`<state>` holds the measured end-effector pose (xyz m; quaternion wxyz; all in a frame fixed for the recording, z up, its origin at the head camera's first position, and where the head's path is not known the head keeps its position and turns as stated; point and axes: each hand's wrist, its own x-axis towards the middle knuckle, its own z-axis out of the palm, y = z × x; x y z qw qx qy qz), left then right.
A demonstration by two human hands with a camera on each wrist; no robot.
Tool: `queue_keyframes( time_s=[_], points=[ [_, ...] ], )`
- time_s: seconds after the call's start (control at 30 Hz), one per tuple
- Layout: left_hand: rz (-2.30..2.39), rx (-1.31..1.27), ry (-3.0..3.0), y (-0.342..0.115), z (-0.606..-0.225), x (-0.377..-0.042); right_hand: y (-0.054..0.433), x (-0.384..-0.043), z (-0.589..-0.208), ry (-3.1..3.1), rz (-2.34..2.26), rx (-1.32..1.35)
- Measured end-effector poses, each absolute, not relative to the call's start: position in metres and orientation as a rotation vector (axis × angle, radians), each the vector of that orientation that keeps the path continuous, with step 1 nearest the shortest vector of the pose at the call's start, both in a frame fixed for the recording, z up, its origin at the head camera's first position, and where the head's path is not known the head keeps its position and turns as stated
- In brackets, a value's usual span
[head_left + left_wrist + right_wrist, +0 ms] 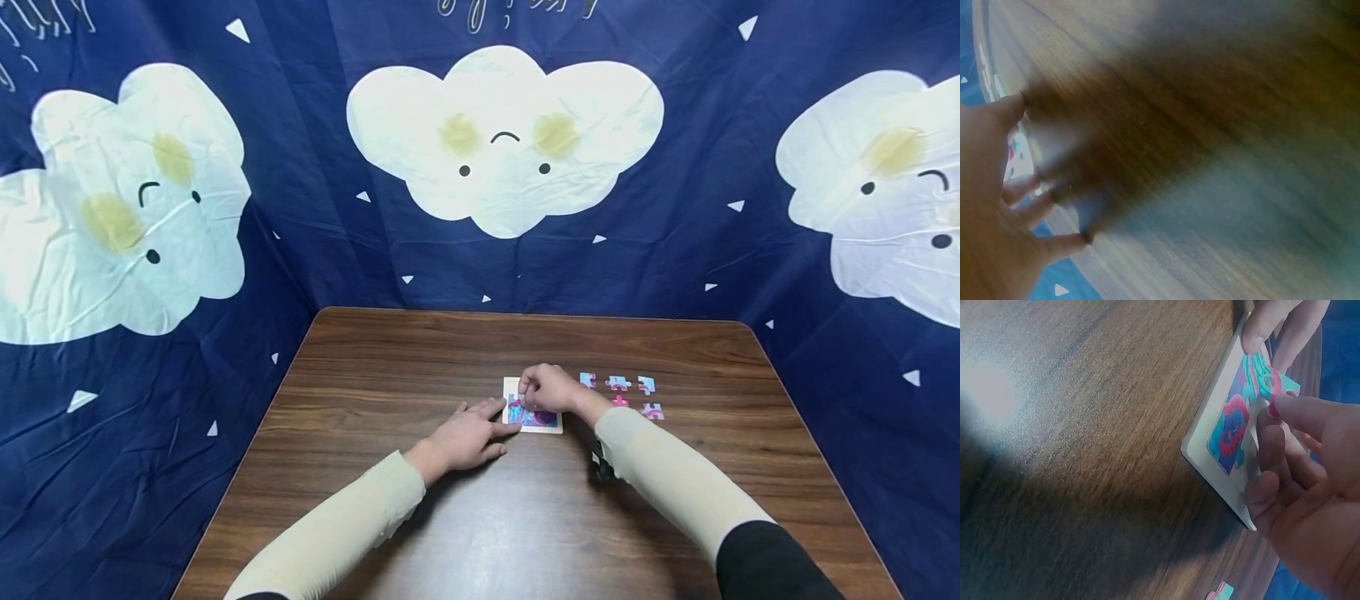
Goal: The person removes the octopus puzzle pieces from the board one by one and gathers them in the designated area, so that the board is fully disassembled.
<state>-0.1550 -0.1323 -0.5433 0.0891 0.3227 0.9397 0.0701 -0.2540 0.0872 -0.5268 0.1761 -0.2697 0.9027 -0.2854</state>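
Observation:
In the head view a small white-rimmed puzzle tray (551, 430) lies on the table, partly filled with a blue, teal and pink picture. My right hand (549, 387) is over its upper part. Thumb and forefinger pinch a pink and teal puzzle piece (1279, 381) above the tray in the right wrist view. Spread and mostly straight, the fingers of my left hand (467, 436) rest at the tray's left edge, with fingertips on its rim. The left wrist view shows this hand (997, 206) at the left, the tray mostly hidden behind it.
Several loose puzzle pieces (618, 383) lie on the wooden table (405, 358) to the right of the tray. A small black device (601, 463) sits under the right wrist. Blue cloth (300, 208) with white clouds hangs behind and beside the table.

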Motion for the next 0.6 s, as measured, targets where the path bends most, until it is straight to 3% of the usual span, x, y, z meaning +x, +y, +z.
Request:
queue_keyframes(
  time_s=[0.6],
  points=[
    [0.16,0.944,2.785,-0.132,-0.546,-0.158,0.111,-0.258,-0.514,2.444,-1.053,-0.761]
  ],
)
